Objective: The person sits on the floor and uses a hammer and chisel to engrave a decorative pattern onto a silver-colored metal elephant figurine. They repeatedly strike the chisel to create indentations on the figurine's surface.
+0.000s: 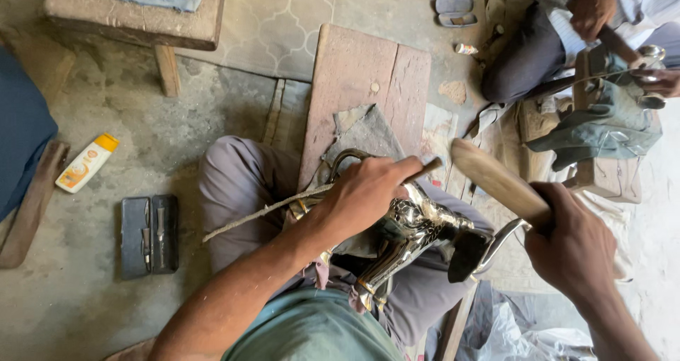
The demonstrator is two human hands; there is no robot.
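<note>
Sitting on the floor, we have a shiny metal animal figurine (407, 230) lying across our lap, its body against a grey cloth (361, 134) and the reddish wooden plank (368, 70) in front of us. Our left hand (368, 191) is closed over the figurine's back, fingers curled, pinning a thin stick-like tool (428, 170) against it; a long thin rod (258, 213) runs out leftward under the wrist. Our right hand (570, 244) is clenched around the handle of a hammer (467, 251), dark head just beside the figurine, pale wooden handle end (496, 180) sticking up past the fist.

On the concrete floor to our left: an open dark case (149, 233), and beyond it a white-and-orange tube (86, 162). Top left, a wooden bench (142, 21) with denim on it. Top right, another person (538, 42) sits working, one hand (591, 7) gripping a tool over a cloth-wrapped piece (602, 120).
</note>
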